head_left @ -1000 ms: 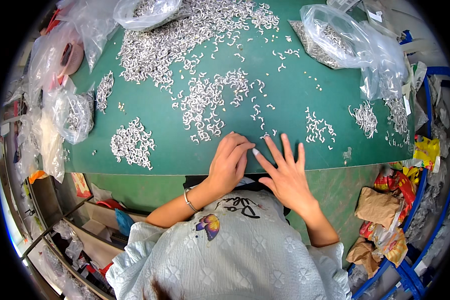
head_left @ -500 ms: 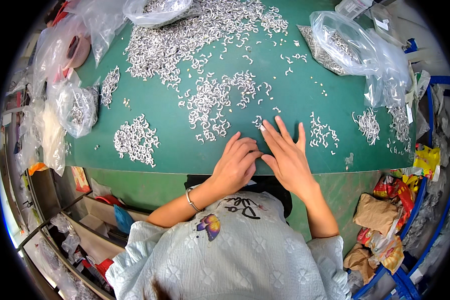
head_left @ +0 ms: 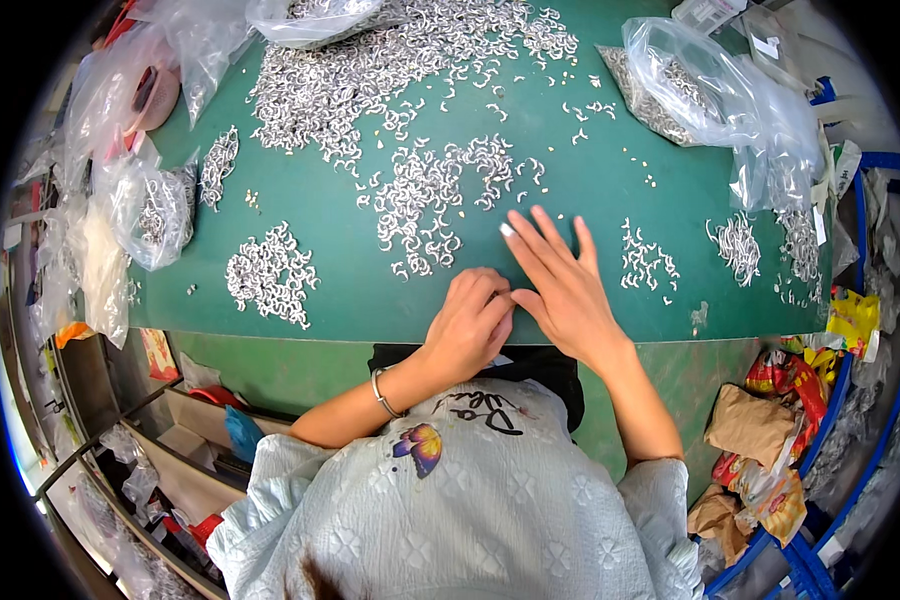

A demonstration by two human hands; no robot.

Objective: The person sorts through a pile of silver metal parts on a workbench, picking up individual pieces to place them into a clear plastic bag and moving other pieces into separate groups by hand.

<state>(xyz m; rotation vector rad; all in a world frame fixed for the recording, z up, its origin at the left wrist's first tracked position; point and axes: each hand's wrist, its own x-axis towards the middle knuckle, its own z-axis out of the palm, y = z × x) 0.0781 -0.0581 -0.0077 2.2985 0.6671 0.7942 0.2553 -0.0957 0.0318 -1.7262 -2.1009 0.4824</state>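
My right hand (head_left: pixel 570 296) lies nearly flat on the green table (head_left: pixel 360 305), its fingers stretched out and pointing away from me. Whatever is under its palm is hidden. Close beside its thumb, at the near table edge, my left hand (head_left: pixel 467 322) is closed with the fingers curled in; what they hold, if anything, does not show. Just beyond the hands lies a loose heap of small silvery curved metal pieces (head_left: pixel 417 205). A small group of similar pieces (head_left: pixel 646 258) is right of my right hand, and a denser heap (head_left: pixel 269 275) is left of my left hand.
A large pile of curved pieces (head_left: pixel 320 100) covers the far table. Clear bags of pieces stand at the left (head_left: pixel 158 215) and far right (head_left: pixel 660 85). Small heaps (head_left: pixel 736 248) lie near the right edge. Crumpled packaging (head_left: pixel 755 425) and blue shelving are at the lower right.
My right hand has slid slightly left and away from me, and the few pieces at its fingertips are now out of sight. My left hand stays curled, turned a little.
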